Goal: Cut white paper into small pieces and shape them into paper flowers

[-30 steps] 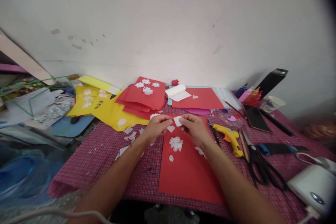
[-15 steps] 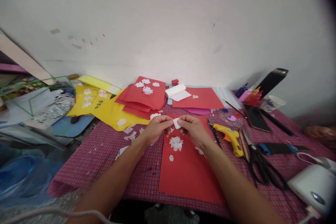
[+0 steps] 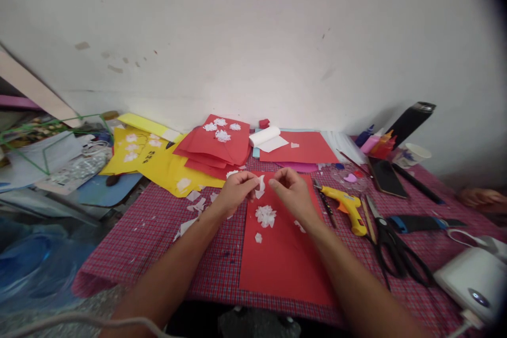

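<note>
A small curled piece of white paper (image 3: 260, 188) is pinched between the thumb and fingers of my left hand (image 3: 237, 190). To its right, my right hand (image 3: 292, 193) is free of the paper, fingers bent and the thumb slightly apart from them, nothing seen between. Both hands hover over the upper part of a red sheet of paper (image 3: 285, 269). On that sheet lie a white paper flower (image 3: 265, 216) with ruffled petals, a small white paper piece (image 3: 258, 237) and a white scrap (image 3: 300, 226) beside my right wrist.
A yellow glue gun (image 3: 346, 203), black scissors (image 3: 392, 248) and a blue-black knife (image 3: 415, 223) lie at right. Red sheets with white flowers (image 3: 209, 153) and a white paper roll (image 3: 265, 137) lie behind. A white device (image 3: 471, 280) stands front right; another person's hand (image 3: 481, 198) shows at far right.
My right hand has let go of the white paper and moved slightly right. The paper, flat between both hands before, now hangs curled from my left hand.
</note>
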A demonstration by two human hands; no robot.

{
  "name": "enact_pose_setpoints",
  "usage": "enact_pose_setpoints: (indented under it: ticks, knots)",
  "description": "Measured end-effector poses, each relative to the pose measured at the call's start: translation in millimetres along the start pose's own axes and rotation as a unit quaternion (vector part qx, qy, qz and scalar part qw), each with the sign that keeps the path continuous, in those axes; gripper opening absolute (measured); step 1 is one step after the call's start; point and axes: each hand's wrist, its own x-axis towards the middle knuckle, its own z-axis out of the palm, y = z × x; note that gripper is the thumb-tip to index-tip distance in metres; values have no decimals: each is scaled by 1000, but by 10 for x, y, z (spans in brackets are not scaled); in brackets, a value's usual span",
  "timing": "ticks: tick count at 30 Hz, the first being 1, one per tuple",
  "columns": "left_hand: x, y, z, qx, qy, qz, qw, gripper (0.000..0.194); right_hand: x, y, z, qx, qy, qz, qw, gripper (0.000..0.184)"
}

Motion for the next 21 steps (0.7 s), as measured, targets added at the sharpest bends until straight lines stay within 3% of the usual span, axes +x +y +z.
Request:
enact_pose_setpoints:
  ticks: [4,6,21]
  knots:
    - [-13,10,16,75,14,29,997,20,-43,-11,9,1,-97,0,995,20]
    - [-25,18,27,95,6,35,995,20,-55,5,25,2,-114,7,993,22]
    - [14,-40,-22,111,33,28,993,15,12,38,16,-62,-21,30,997,22]
